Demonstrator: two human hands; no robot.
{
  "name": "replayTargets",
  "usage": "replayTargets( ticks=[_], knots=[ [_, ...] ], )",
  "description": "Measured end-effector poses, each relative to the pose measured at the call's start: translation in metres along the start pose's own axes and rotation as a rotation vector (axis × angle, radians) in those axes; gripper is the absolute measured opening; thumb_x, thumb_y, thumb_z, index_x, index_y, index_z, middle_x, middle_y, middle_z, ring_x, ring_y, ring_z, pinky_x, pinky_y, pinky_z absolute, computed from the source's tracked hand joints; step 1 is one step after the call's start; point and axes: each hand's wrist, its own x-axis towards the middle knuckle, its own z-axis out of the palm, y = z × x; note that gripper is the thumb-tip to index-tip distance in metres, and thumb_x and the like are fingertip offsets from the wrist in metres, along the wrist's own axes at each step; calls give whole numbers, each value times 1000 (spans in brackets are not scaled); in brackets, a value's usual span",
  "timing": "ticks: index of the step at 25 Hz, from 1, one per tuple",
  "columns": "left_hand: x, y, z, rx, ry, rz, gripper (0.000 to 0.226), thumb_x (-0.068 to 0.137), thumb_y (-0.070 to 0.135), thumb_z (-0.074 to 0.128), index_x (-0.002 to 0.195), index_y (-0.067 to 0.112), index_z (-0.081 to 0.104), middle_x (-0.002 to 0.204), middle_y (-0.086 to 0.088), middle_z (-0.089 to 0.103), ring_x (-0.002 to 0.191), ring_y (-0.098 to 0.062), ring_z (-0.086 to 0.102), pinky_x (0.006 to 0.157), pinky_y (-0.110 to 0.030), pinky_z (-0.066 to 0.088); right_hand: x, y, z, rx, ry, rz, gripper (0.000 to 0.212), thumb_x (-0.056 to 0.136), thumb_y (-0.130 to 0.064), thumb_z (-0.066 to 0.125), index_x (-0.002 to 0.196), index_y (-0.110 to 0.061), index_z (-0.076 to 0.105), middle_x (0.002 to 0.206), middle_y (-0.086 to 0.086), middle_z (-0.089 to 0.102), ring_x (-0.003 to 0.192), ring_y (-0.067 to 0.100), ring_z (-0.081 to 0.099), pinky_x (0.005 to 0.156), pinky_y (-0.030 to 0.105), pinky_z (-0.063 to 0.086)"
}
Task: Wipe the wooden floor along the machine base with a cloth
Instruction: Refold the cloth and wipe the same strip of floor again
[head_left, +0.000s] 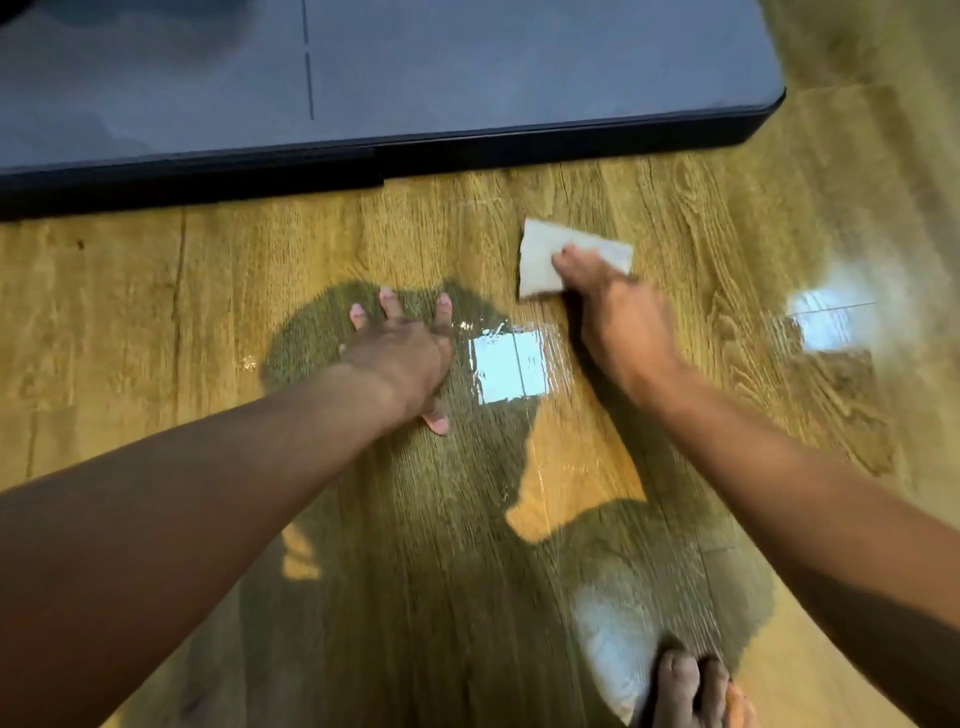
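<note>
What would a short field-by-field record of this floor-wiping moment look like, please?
setting: wooden floor beside a dark grey machine base
left hand: flat on the floor, fingers spread
right hand: on a white cloth, holding it against the floor; grip blurred
cloth position: near the base edge, not touching it
also visible: bare foot at the bottom edge; bright light reflections on the floor
</note>
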Motion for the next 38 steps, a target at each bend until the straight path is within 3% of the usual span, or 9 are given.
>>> replayTargets(
  ticks=[4, 6, 9, 15, 20, 27, 30, 33, 38],
  knots=[
    [-2, -1, 0, -26, 12, 14, 128, 68, 44, 74, 139, 15, -28, 145, -34, -13, 134, -56, -2, 109, -59, 13, -93, 9, -5, -50, -128, -262, 73, 77, 19, 49, 137, -22, 47, 142, -2, 47, 128, 19, 47, 91, 41, 52],
    [-2, 0, 1, 13, 27, 43, 127, 69, 46, 73, 141, 12, -25, 146, -34, -6, 135, -54, -1, 110, -58, 8, -54, 14, -15, -80, -128, -189, 66, 86, 15, 46, 138, -24, 46, 145, -5, 42, 133, 16, 41, 82, 40, 56],
    [-2, -3, 0, 62, 31, 32, 128, 67, 53, 72, 145, 15, -22, 147, -35, -4, 136, -54, 4, 111, -57, 10, -32, 1, -15, -38, -90, -40, 62, 90, 11, 41, 142, -24, 41, 149, -6, 35, 138, 13, 33, 97, 40, 47],
    [-12, 2, -7, 101, 20, -3, 129, 69, 53, 74, 147, 14, -21, 151, -33, -3, 138, -53, 5, 112, -56, 20, -214, 13, -20, 28, -216, -235, 70, 76, 16, 55, 139, -15, 46, 147, 0, 41, 139, 17, 33, 112, 41, 32],
    [-9, 17, -17, 150, 28, -21, 136, 60, 46, 84, 148, -1, -9, 152, -34, 1, 140, -49, 4, 110, -57, 25, -124, 6, -21, 4, -170, -63, 64, 85, 17, 44, 140, -16, 44, 148, 1, 38, 138, 19, 33, 107, 41, 40],
    [-6, 13, -16, 64, 49, 18, 134, 58, 57, 80, 150, 8, -4, 155, -25, -5, 142, -44, 3, 112, -51, 20, -227, 16, -22, 49, -106, -143, 77, 65, 23, 65, 131, -14, 55, 139, 0, 50, 131, 19, 43, 102, 39, 44],
    [1, 28, -15, -13, 73, 51, 137, 59, 56, 80, 148, 25, -19, 154, -16, -20, 141, -43, -8, 110, -56, 21, -145, 19, -22, 30, -118, -60, 62, 82, 15, 53, 135, -17, 51, 144, -1, 44, 132, 20, 42, 94, 43, 50],
    [6, 41, -16, 21, 55, 63, 138, 59, 49, 82, 146, 25, -22, 152, -19, -23, 139, -46, -10, 108, -58, 23, -70, 18, -17, 70, -64, 62, 57, 90, 11, 44, 139, -18, 46, 147, 0, 39, 136, 17, 38, 108, 39, 37],
    [11, 44, -16, 46, 27, 87, 122, 74, 35, 78, 148, 17, -17, 153, -25, 11, 138, -49, 16, 104, -68, 25, -125, 8, -8, 74, -27, -68, 68, 78, 19, 45, 136, -18, 48, 142, 1, 45, 133, 21, 40, 104, 45, 43]
  ],
)
